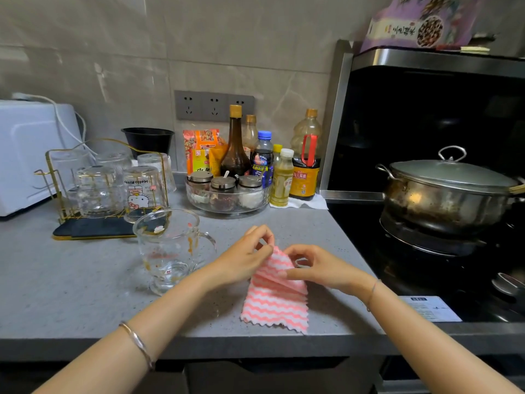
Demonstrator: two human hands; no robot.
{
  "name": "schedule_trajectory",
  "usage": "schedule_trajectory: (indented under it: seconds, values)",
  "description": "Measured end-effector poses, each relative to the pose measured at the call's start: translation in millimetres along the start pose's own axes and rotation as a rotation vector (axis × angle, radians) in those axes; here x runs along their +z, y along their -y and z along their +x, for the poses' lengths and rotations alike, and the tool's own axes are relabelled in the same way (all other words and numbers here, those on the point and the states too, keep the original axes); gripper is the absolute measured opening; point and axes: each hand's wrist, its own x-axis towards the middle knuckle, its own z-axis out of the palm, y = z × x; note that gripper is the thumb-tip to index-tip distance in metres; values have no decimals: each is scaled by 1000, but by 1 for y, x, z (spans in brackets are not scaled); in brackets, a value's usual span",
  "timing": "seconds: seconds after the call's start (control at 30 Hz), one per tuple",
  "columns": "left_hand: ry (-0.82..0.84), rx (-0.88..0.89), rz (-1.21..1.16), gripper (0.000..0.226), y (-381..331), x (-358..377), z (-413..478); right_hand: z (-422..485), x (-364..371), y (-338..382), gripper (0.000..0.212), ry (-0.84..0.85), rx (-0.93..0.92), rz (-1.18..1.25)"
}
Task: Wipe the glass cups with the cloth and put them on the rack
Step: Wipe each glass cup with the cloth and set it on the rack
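Left hand [244, 258], right hand [316, 270] pinch cloth [275, 307] edge; mug [170, 251] seemingly clear leftward.

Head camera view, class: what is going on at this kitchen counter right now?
A person's left hand and right hand both pinch the upper edge of a pink-and-white cloth, with that end raised off the counter. A stained glass mug stands upright just left of the cloth, untouched. Behind it, the rack already holds several upturned glasses.
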Motion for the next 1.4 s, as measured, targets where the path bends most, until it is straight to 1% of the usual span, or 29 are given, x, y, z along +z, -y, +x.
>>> schedule_trajectory:
  seconds: [0.03, 0.07, 0.17, 0.23, 0.33, 0.4, 0.47, 0.6, 0.63, 0.7, 0.77, 0.83, 0.9, 1.0, 1.07, 1.1, 1.2, 1.23, 1.3, 1.4]
  values:
    - [0, 4, 6, 21, 0, -3, 0, 1, -1, 1, 13, -19, -22, 7]
    - [5, 6, 14, 20, 0, -5, 0, 2, -1, 2, 10, -39, -43, 14]
    - [42, -7, 19, 7, 1, -11, -2, 4, -4, 5, 11, -83, -89, -26]
    - [23, 6, 97, 19, 3, -14, -3, 5, -5, 6, 12, -81, -112, -46]
    - [-55, 48, 188, 14, 3, -17, 0, 6, -10, 5, 13, -66, -124, -104]
    - [-114, 32, 182, 18, 4, -17, 2, 7, -16, 1, 13, -81, -111, -182]
    - [-146, 1, 147, 26, 4, -15, 4, 7, -24, -2, 12, -130, -96, -232]
    - [-164, -31, 136, 25, 5, -12, 3, -3, -31, 5, 1, -316, -91, -215]
    - [-167, -21, 144, 26, 4, -12, 1, -8, -30, 8, 3, -344, -97, -213]
    - [-144, 0, 161, 28, 4, -13, -12, -22, -23, 11, 6, -332, -101, -218]
    - [-75, 7, 196, 27, 8, -11, -32, -38, -10, 7, 7, -262, -105, -262]
    - [-25, 12, 255, 24, 15, -5, -54, -53, 4, -1, 7, -204, -124, -314]
    - [-6, 19, 287, 18, 24, 0, -70, -64, 17, -10, 8, -183, -150, -324]
    - [-17, 45, 298, 10, 31, 3, -80, -71, 28, -18, 11, -208, -197, -357]
    - [-7, 65, 320, 14, 33, 5, -84, -74, 31, -17, 14, -229, -214, -381]
    - [4, 76, 352, 18, 36, 6, -86, -76, 34, -15, 19, -230, -223, -398]
    - [4, 113, 464, 29, 40, 8, -88, -79, 40, -9, 43, -224, -249, -513]
    - [-1, 125, 482, 31, 39, 8, -88, -80, 42, -8, 47, -220, -241, -564]
    - [3, 146, 539, 30, 36, 6, -84, -78, 47, -7, 48, -222, -221, -652]
    - [44, 189, 657, 26, 31, 6, -80, -74, 51, -5, 40, -254, -240, -725]
